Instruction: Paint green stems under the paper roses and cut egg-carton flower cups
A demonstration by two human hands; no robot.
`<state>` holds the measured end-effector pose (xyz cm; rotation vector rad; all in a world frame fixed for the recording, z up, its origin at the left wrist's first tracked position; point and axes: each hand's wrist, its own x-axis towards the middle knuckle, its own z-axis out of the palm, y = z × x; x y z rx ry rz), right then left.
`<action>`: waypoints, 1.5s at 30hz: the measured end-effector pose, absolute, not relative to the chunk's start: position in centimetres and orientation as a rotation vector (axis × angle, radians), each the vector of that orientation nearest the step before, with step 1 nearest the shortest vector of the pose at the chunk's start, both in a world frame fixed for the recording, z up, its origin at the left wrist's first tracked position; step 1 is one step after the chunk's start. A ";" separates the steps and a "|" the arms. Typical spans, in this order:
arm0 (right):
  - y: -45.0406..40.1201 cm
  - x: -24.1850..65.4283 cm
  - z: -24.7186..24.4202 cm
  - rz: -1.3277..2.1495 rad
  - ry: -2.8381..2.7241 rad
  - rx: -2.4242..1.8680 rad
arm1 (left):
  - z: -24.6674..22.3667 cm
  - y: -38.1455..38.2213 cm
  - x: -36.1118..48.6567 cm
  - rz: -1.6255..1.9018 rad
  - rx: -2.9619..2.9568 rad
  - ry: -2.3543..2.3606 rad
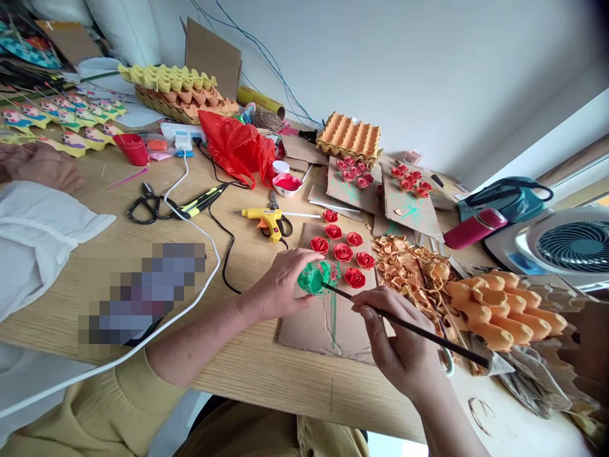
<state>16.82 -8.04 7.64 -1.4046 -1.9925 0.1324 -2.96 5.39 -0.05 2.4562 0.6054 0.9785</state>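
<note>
My left hand (278,282) is wrapped round a small clear cup of green paint (310,279), tilted above a piece of cardboard. A thin dark paintbrush (419,330) is pinched in my right hand (397,343), and its tip reaches into the cup. Several red paper roses (342,252) stand on the cardboard (309,333) just behind the cup. Green streaks mark the cardboard below it.
A yellow glue gun (269,222), scissors (143,206) and a bowl of red paint (287,183) lie beyond my left hand. Egg-carton scraps (409,263) and an orange egg carton (504,308) are at the right. A white cable (216,247) crosses the table; another person's hand (42,168) rests at left.
</note>
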 end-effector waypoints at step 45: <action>-8.7 17.8 2.9 0.113 -2.230 -1.401 | -0.5 7.0 -3.4 1.180 2.373 0.843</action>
